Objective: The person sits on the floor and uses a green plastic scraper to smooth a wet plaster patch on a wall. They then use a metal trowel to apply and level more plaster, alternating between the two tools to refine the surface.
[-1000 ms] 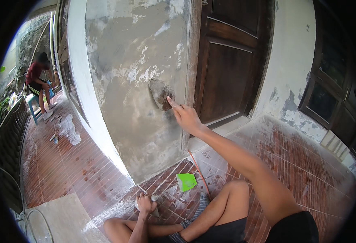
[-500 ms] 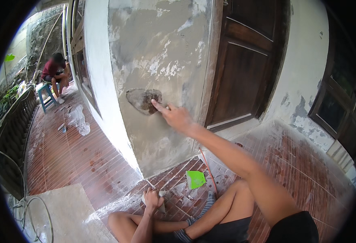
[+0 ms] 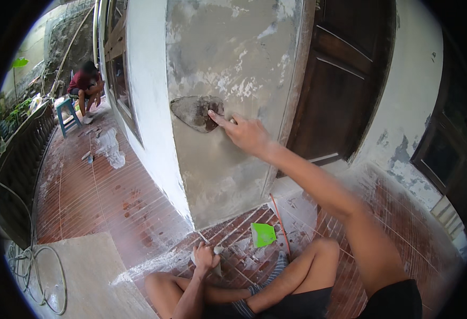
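Note:
A pointed trowel (image 3: 190,111) with a grey-smeared, dark metal blade lies flat against the plastered wall (image 3: 217,175), its tip at the wall's left corner. My right hand (image 3: 247,134) is closed round its handle, and the index finger stretches onto the blade. The fingers largely hide the handle. Low down near the foot of the wall, my left hand (image 3: 206,257) is closed on a small object; pale bits show beside the fingers, but its kind cannot be made out. A bright green plastic piece (image 3: 264,234) lies on the tiled floor to the right of that hand.
Dusty red tiles (image 3: 111,196) surround my crossed legs. An orange cord (image 3: 280,220) runs beside the green piece. A dark wooden door (image 3: 334,90) stands right of the wall. Far left, a person (image 3: 86,85) sits on a blue stool (image 3: 66,114); a coiled hose (image 3: 44,266) lies nearer.
The trowel, under my right hand, has slid upward and slightly left on the wall. My left hand stays low by the wall's foot. The whole view has shifted a little.

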Demonstrator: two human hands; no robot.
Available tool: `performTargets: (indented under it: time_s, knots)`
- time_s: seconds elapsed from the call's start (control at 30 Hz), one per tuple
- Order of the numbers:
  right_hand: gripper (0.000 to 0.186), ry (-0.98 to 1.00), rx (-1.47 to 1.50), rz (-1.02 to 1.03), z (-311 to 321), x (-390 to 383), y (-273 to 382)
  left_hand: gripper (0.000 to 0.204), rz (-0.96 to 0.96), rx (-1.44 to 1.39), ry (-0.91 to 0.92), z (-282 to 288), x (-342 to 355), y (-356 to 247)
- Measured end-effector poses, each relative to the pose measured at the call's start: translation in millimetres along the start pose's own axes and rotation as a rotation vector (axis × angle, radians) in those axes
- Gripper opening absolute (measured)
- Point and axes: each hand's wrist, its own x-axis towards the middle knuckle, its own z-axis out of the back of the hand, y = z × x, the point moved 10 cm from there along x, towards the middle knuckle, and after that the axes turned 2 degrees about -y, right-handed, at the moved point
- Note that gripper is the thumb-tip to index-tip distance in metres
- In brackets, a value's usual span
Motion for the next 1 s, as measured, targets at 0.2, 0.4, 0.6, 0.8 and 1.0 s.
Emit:
performTargets:
  time_s: [0.2, 0.4, 0.6, 0.8, 1.0]
  knots:
    - [0.056, -0.43, 0.064, -0.237, 90.6, 7.0, -102.2, 0.042, 0.031, -0.018, 0.025, -2.0, -2.1, 3.0]
    - [0.054, -0.536, 0.041, -0.436, 93.0, 29.4, -137.2, 0.037, -0.011, 0.033, -0.01, 0.5, 3.0, -5.2]
    - [0.056, -0.175, -0.071, -0.186, 65.2, -8.2, -104.5, 0.037, 0.002, 0.014, 0.055, -13.9, 0.0, 1.1]
    - [0.053, -0.482, 0.025, -0.479, 142.3, 33.3, -170.7, 0.038, -0.009, 0.017, -0.02, -9.9, -6.4, 5.3]
    - [0.056, -0.335, 0.084, -0.211, 65.7, 7.3, -107.5, 0.034, 0.003, -0.006, 0.01, -4.1, -4.5, 4.7]
